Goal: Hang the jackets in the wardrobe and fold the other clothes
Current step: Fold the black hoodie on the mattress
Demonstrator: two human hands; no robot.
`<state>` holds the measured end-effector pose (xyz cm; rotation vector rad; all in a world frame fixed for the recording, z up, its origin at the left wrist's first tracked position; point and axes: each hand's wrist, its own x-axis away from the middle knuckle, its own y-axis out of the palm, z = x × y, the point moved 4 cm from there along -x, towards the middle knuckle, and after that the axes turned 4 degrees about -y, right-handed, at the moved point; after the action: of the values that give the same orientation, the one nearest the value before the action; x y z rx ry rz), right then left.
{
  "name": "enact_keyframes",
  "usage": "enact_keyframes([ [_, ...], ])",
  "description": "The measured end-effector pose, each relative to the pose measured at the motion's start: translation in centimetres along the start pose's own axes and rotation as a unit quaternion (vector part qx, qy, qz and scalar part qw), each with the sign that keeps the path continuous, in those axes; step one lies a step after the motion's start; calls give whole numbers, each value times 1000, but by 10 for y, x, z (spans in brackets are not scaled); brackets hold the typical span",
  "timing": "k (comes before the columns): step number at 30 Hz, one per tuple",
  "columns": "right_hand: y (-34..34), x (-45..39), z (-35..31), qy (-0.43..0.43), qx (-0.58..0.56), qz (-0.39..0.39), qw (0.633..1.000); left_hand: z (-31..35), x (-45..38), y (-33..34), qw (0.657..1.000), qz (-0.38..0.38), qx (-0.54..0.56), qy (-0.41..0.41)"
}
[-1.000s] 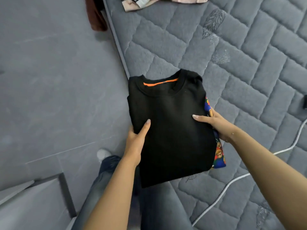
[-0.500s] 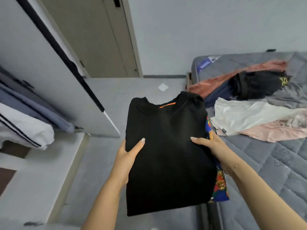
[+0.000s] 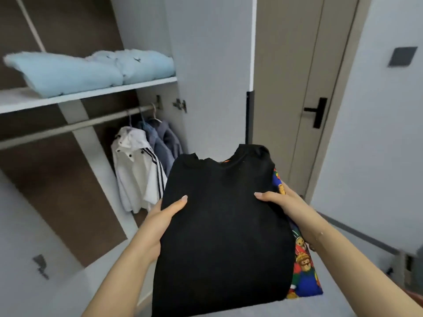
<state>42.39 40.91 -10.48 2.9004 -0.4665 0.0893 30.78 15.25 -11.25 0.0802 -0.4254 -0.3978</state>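
Observation:
A folded black sweater (image 3: 222, 225) lies on top of a folded blue patterned garment (image 3: 302, 271), and I carry the stack in the air in front of the open wardrobe. My left hand (image 3: 160, 223) grips the stack's left edge, thumb on top. On the right edge my right hand (image 3: 286, 202) grips it the same way, its fingers hidden below. Inside the wardrobe a white jacket with black stripes (image 3: 137, 172) and two blue-grey jackets (image 3: 164, 143) hang on the rail (image 3: 75, 125).
A light blue folded duvet (image 3: 91, 69) fills the wardrobe's upper shelf (image 3: 41, 99). The open wardrobe door (image 3: 212, 65) stands behind the stack. A beige room door with a black handle (image 3: 317, 112) is at the right, beside a grey wall.
I have lifted the stack off the bed and turned left, from the bed to the open wardrobe. Both hands keep the same grip on it.

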Motion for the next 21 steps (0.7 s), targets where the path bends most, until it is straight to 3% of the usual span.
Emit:
enact_keyframes([
  [10,93,-183,-170,-42,26,-216,975,208,3,-28,975,121,32,186],
  [16,169,-287,-280,-73,89,-250,961,342,-30,-59,953,161,38,255],
  [21,222,-385,-352,-101,150,-258,949,436,-95,-94,951,161,44,261],
])
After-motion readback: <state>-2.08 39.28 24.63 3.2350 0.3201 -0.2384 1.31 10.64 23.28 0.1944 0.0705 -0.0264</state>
